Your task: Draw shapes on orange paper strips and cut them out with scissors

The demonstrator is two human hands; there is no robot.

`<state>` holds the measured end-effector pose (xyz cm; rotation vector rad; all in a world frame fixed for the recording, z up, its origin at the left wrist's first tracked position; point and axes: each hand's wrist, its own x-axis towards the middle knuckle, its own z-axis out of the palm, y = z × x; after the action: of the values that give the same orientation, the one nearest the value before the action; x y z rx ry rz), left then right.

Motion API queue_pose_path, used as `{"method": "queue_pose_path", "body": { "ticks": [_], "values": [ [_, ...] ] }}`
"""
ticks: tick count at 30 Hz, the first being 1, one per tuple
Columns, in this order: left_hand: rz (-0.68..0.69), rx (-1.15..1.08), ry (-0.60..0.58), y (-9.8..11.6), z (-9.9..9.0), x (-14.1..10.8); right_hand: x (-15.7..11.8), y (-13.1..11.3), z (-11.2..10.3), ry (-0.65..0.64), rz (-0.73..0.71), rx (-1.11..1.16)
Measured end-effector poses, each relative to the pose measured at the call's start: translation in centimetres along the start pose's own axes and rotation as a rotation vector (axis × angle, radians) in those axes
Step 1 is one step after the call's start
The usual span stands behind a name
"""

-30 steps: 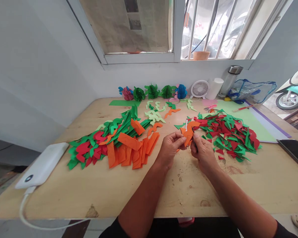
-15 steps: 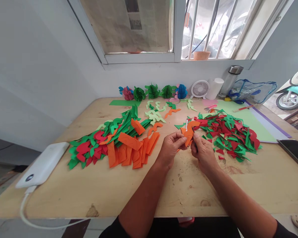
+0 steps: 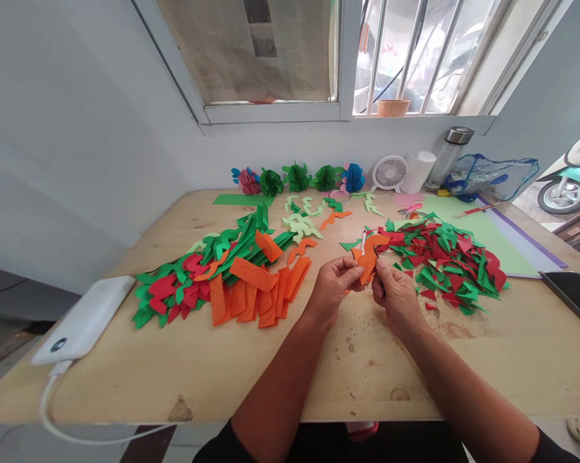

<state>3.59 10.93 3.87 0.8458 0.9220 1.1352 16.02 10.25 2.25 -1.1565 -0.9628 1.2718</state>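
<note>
In front of me, my left hand (image 3: 339,283) pinches a piece of orange paper (image 3: 368,262) between thumb and fingers. A curved, wavy edge shows at the top of this piece. My right hand (image 3: 397,288) is closed at the paper's right edge, around what looks like dark-handled scissors (image 3: 379,281), mostly hidden by the fingers. Left of my hands lie orange paper strips (image 3: 254,276) with drawn lines. Wavy cut-outs in orange (image 3: 301,248) and light green (image 3: 301,226) lie beyond. To the right is a heap of red and green paper scraps (image 3: 447,257).
Green and red cut shapes (image 3: 174,292) are piled at the left, near a white power bank (image 3: 83,320) with a cable. Along the wall stand several honeycomb paper figures (image 3: 298,177), a small fan (image 3: 389,173) and a bottle (image 3: 450,157). A phone (image 3: 572,296) lies at the right edge.
Almost nothing differs. Both hands keep their place around the orange paper, with at most a slight shift of the right fingers.
</note>
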Motion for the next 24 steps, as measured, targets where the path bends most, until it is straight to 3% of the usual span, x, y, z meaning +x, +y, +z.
{"method": "queue_pose_path", "body": {
  "ticks": [15,24],
  "values": [
    [0.039,-0.038,0.024,-0.42,-0.56,0.51,-0.11,-0.21,-0.01,0.013,0.069,0.096],
    [0.042,-0.057,0.031,-0.28,-0.53,0.40,-0.23,-0.42,0.05,-0.042,0.133,0.107]
  ]
}}
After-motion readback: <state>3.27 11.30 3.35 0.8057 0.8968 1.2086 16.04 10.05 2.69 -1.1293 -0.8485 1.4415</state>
